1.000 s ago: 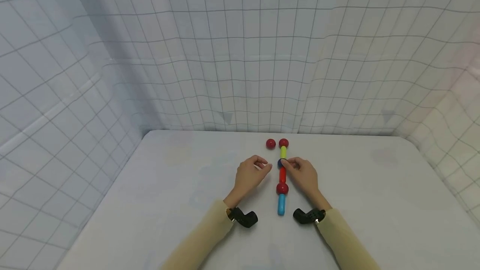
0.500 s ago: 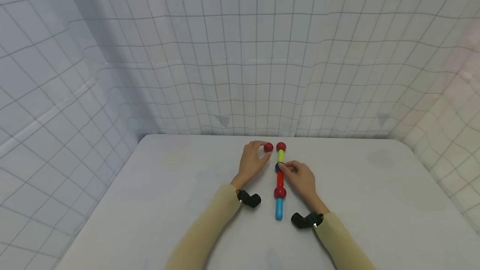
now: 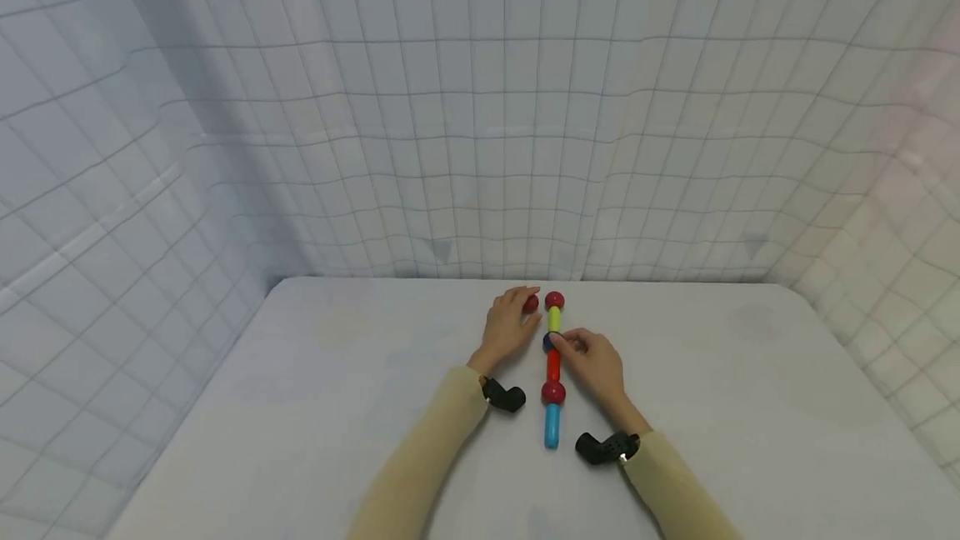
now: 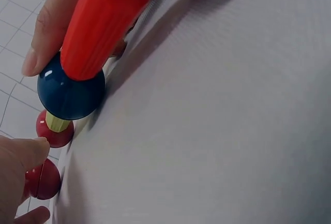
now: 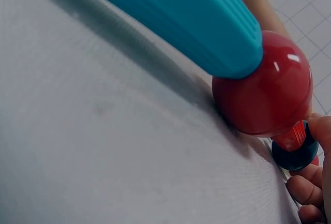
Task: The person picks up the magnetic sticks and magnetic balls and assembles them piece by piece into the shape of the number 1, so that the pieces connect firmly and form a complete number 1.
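A straight chain lies on the white table: a blue rod (image 3: 552, 427), a red ball (image 3: 553, 392), a red rod (image 3: 553, 365), a dark blue ball (image 3: 551, 342), a yellow-green rod (image 3: 554, 319) and another red ball (image 3: 554, 300) at the far end. My right hand (image 3: 597, 363) pinches the dark blue ball between thumb and fingers, as the right wrist view shows too. Left of the chain's far end, my left hand (image 3: 508, 325) has thumb and fingers curled round a loose red ball (image 4: 46, 180). The fingers partly cover that ball in the head view.
The white table (image 3: 360, 407) ends at a far edge just beyond the balls. Grid-patterned white curtains (image 3: 480, 107) hang behind it and along the sides. Each wrist carries a black camera (image 3: 506, 397).
My left hand has reached forward from beside the chain to the loose red ball and closed round it. My right hand stays on the dark blue ball. The head view has tilted slightly.
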A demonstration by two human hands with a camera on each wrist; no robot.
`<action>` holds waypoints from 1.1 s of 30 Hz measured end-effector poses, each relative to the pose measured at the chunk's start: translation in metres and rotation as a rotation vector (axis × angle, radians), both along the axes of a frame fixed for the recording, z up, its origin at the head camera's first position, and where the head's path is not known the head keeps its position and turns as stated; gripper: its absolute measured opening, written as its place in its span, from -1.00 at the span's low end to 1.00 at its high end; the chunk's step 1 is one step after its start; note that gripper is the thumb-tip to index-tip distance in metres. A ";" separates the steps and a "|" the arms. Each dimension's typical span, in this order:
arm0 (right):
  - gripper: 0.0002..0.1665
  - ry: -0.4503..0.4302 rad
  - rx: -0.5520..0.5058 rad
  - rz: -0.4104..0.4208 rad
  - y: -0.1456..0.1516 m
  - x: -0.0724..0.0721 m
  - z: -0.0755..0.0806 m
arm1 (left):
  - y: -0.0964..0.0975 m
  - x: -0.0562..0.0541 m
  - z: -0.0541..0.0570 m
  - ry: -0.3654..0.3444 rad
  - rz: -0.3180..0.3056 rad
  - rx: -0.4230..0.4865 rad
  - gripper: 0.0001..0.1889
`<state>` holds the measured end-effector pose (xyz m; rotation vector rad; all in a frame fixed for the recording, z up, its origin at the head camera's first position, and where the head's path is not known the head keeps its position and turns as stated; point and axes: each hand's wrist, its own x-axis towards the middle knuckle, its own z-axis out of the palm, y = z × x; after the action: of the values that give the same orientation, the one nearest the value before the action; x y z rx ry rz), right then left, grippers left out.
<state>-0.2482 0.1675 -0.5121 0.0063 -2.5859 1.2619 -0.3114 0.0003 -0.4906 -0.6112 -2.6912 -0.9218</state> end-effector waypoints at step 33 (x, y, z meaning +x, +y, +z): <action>-0.53 0.023 0.015 0.008 -0.001 -0.001 0.001 | -0.005 0.003 -0.004 -0.004 0.054 0.235 -0.75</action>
<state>-0.2488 0.1667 -0.5110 0.0344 -2.5780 1.2378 -0.3088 -0.0049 -0.4944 -0.4844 -2.5368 -1.2015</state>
